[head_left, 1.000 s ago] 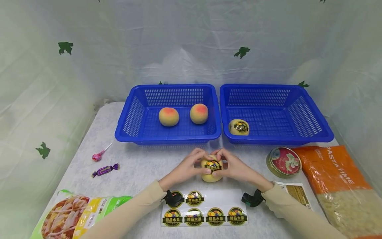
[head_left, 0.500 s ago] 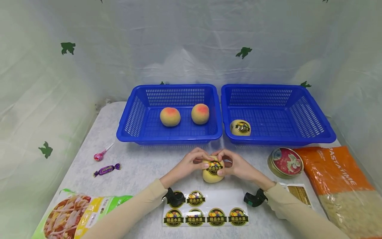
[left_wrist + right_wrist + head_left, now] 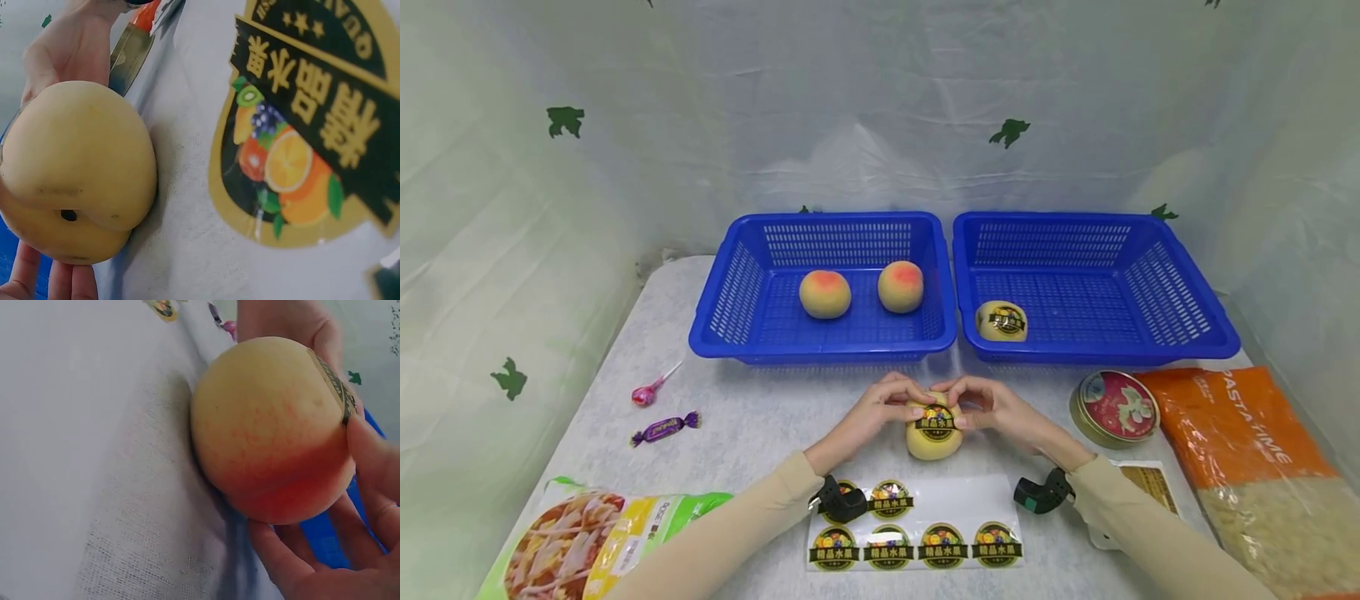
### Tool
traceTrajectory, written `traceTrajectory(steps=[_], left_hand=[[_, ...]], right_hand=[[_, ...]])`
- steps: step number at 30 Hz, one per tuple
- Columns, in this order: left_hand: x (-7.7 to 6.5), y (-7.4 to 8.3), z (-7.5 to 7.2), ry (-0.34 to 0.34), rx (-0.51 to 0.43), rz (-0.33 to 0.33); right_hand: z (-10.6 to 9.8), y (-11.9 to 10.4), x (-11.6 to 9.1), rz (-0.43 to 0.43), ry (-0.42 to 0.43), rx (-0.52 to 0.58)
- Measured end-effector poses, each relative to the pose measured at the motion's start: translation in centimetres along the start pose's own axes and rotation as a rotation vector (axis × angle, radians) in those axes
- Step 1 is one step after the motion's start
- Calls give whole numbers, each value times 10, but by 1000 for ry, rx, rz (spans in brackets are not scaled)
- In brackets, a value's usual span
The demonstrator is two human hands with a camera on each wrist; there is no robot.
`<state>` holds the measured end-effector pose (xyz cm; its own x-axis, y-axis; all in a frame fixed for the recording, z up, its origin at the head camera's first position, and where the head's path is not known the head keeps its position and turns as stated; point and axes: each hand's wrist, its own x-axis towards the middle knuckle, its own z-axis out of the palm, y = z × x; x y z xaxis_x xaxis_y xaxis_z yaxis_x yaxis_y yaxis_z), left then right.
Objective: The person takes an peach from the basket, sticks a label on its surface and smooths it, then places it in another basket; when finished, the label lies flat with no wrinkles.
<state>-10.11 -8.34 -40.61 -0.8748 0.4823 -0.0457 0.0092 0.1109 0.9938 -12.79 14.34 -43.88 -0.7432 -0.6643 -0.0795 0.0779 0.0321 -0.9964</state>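
A peach [image 3: 931,448] rests on the table with a black-and-gold fruit sticker [image 3: 937,423] on its upper front. My left hand [image 3: 878,412] holds it from the left, thumb at the sticker's left edge. From the right, my right hand [image 3: 996,410] grips it, thumb on the sticker's right edge and fingers behind. The left wrist view shows the pale underside of the peach [image 3: 81,156]. In the right wrist view, a red blush marks the peach [image 3: 269,437], and the sticker [image 3: 335,384] is seen edge-on. Just in front lies a sticker sheet [image 3: 973,496] with several stickers.
Behind stand two blue baskets; the left basket [image 3: 820,347] holds two peaches, the right basket [image 3: 1097,352] one stickered peach [image 3: 1002,322]. To the right are a round tin [image 3: 1116,408] and a pasta bag [image 3: 1262,467]. A lollipop [image 3: 645,394], wrapped candy [image 3: 666,428] and food bag [image 3: 595,537] lie left.
My right thumb has moved up and outward, from over the sticker's lower right to its right edge. The left hand and the peach stay nearly in place.
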Motion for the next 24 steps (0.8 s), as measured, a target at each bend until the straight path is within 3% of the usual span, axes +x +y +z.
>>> traceTrajectory(steps=[3, 10, 19, 24], left_hand=[[0, 0, 0, 6, 2, -1], [10, -28, -3, 8, -11, 11], [10, -28, -3, -13, 31, 4], [13, -28, -3, -9, 20, -30]], right_hand=[[0, -2, 1, 30, -1, 28], [1, -2, 4, 21, 30, 21], [-3, -5, 0, 4, -8, 3], [-1, -3, -1, 14, 21, -10]])
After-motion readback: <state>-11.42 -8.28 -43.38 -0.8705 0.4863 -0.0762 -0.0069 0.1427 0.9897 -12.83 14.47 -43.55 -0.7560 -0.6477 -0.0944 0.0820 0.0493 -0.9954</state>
